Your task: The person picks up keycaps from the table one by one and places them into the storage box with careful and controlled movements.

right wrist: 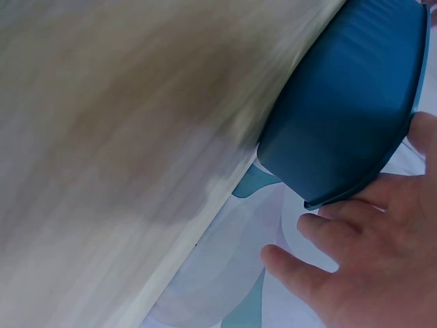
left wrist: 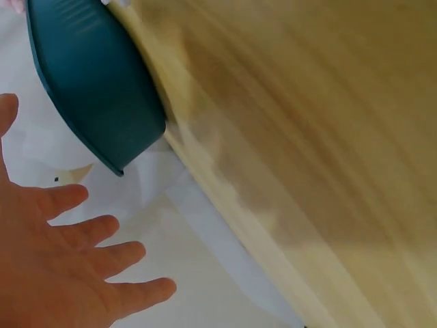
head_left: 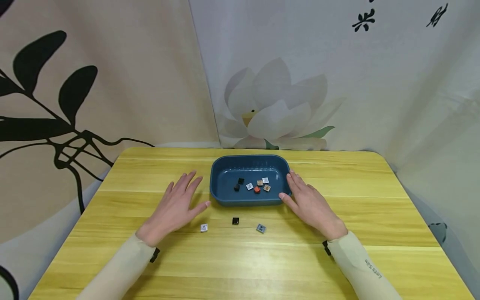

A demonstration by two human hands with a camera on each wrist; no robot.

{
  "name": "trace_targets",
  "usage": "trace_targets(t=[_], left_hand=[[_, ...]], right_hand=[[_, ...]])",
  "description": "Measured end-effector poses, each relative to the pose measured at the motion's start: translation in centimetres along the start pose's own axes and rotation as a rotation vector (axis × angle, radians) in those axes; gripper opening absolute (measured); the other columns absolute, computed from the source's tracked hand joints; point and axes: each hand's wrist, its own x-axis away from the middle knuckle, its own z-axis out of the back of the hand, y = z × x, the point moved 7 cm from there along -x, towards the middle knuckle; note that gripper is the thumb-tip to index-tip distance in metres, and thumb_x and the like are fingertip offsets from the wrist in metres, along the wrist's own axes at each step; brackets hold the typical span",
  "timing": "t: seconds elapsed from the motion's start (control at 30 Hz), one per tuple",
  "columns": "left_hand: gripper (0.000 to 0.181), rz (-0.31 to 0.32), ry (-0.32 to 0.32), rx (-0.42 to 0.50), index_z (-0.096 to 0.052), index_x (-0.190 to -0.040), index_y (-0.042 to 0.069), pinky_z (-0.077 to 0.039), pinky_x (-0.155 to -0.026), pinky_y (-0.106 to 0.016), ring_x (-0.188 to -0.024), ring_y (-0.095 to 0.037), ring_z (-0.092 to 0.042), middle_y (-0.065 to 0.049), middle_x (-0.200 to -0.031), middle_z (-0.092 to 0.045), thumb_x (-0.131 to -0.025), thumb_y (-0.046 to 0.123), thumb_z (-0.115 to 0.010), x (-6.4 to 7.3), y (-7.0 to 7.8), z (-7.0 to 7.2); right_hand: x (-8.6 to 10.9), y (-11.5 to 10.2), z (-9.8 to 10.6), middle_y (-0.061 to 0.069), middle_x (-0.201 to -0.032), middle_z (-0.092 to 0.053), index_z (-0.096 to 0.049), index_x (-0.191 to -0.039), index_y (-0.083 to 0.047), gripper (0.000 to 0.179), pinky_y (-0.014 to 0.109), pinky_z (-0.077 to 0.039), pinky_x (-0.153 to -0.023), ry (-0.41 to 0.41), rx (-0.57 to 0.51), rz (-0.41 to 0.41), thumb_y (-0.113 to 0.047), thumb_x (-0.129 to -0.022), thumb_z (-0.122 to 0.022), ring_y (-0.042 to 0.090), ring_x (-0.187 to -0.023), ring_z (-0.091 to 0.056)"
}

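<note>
A dark blue rectangular tray (head_left: 247,203) with rounded corners stands on the wooden table. Inside lie several small square pieces, among them a white one (head_left: 249,186), an orange-red one (head_left: 256,190) and a black one (head_left: 241,181). My left hand (head_left: 176,210) is spread over the table just left of the tray, fingers straight and holding nothing. On the other side, my right hand (head_left: 309,204) has its extended fingers and thumb at the tray's right rim. In the right wrist view, fingertips overlap the edge of the tray (right wrist: 341,102).
In front of the tray, three small square pieces lie in a loose row: a white one (head_left: 204,228), a black one (head_left: 235,221) and a grey one (head_left: 261,228). Behind the wooden table (head_left: 240,266) hangs a printed curtain (head_left: 161,83).
</note>
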Motion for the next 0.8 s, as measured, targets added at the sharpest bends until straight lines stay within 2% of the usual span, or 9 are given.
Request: trace_targets(t=[0.4, 0.6, 0.8], left_hand=[[0.090, -0.019, -0.093, -0.007, -0.047, -0.154, 0.005, -0.035, -0.111, -0.069, -0.148, -0.046, -0.034, -0.022, -0.165, -0.032, -0.096, 0.072, -0.054, 1.9, 0.2, -1.6], [0.090, -0.066, -0.108, -0.008, -0.049, -0.154, 0.005, -0.040, -0.110, -0.065, -0.143, -0.046, -0.041, -0.022, -0.162, -0.037, -0.094, 0.072, -0.058, 2.6, 0.9, -2.2], [0.087, -0.097, -0.132, -0.001, -0.054, -0.150, 0.008, -0.043, -0.108, -0.062, -0.140, -0.042, -0.047, -0.020, -0.159, -0.042, -0.090, 0.069, -0.067, 2.9, 1.5, -2.7]], right_hand=[[0.1, 0.0, 0.1, 0.017, -0.171, -0.017, -0.025, -0.162, 0.003, 0.083, 0.061, -0.030, -0.118, 0.004, -0.005, 0.014, -0.059, -0.108, -0.038, 0.037, -0.156, -0.022], [0.1, 0.1, 0.1, 0.017, -0.171, -0.018, -0.025, -0.161, 0.003, 0.080, 0.062, -0.030, -0.118, 0.011, -0.004, 0.014, -0.055, -0.108, -0.043, 0.037, -0.155, -0.022], [0.1, 0.1, 0.0, 0.017, -0.170, -0.018, -0.026, -0.161, 0.003, 0.078, 0.062, -0.030, -0.118, 0.010, -0.007, 0.012, -0.051, -0.108, -0.046, 0.037, -0.155, -0.023]])
